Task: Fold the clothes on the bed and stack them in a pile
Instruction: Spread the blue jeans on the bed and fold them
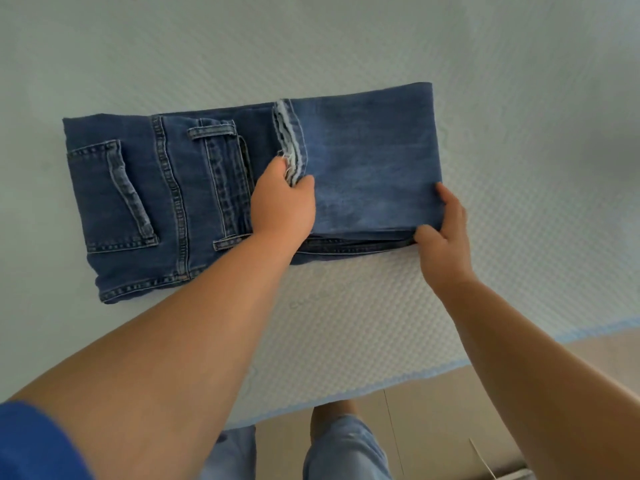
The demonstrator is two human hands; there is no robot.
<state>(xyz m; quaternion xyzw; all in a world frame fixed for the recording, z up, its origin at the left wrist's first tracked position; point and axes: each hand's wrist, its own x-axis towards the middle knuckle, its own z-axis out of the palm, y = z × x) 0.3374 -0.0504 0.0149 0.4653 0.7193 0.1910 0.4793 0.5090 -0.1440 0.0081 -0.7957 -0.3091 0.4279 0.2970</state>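
Note:
A pair of dark blue jeans (145, 202) lies folded on the bed (346, 46). Its waistband and back pocket point left, and the legs are folded over on the right. My left hand (282, 206) pinches the frayed leg hems in the middle of the jeans. At the folded layers' near right corner, my right hand (441, 237) grips the denim with the thumb at the layered edge and the fingers along its right side.
The bed's light textured cover (381, 306) stretches all around the jeans. Its near edge (346, 398) runs diagonally at lower right, with wooden floor (485, 410) beyond. My own legs in light jeans (346, 452) stand against the bed.

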